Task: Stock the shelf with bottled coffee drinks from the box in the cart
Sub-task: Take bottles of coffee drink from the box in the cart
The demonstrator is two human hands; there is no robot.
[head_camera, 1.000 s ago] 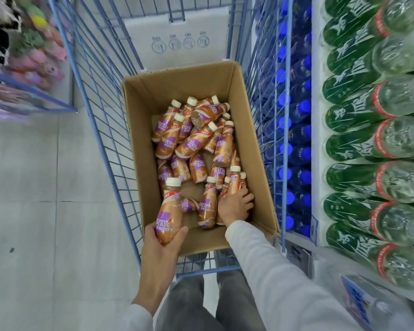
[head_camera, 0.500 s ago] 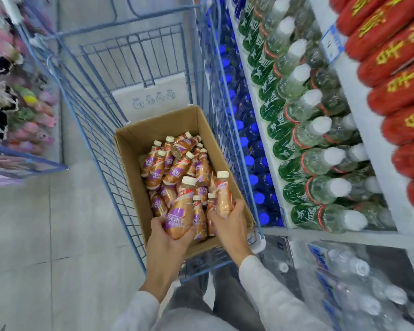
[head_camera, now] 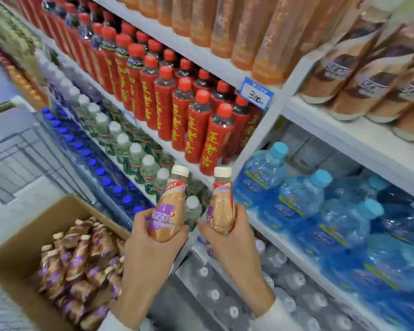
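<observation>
My left hand grips a tan coffee bottle with a purple label and a white cap, held upright. My right hand grips a second coffee bottle, also upright, just to the right of the first. Both bottles are raised in front of the shelves. The cardboard box sits at the lower left and holds several more coffee bottles lying on their sides. At the upper right, brown coffee bottles of a similar kind stand on a white shelf.
Red tea bottles fill the shelf behind my hands, with a price tag on the ledge above. Large blue water bottles lie at the right, green-labelled bottles and blue-capped bottles at the left. The blue wire cart holds the box.
Both hands lifted a coffee bottle each out of the box and raised them toward the shelves. My view swung up and right from the cart to the shelving.
</observation>
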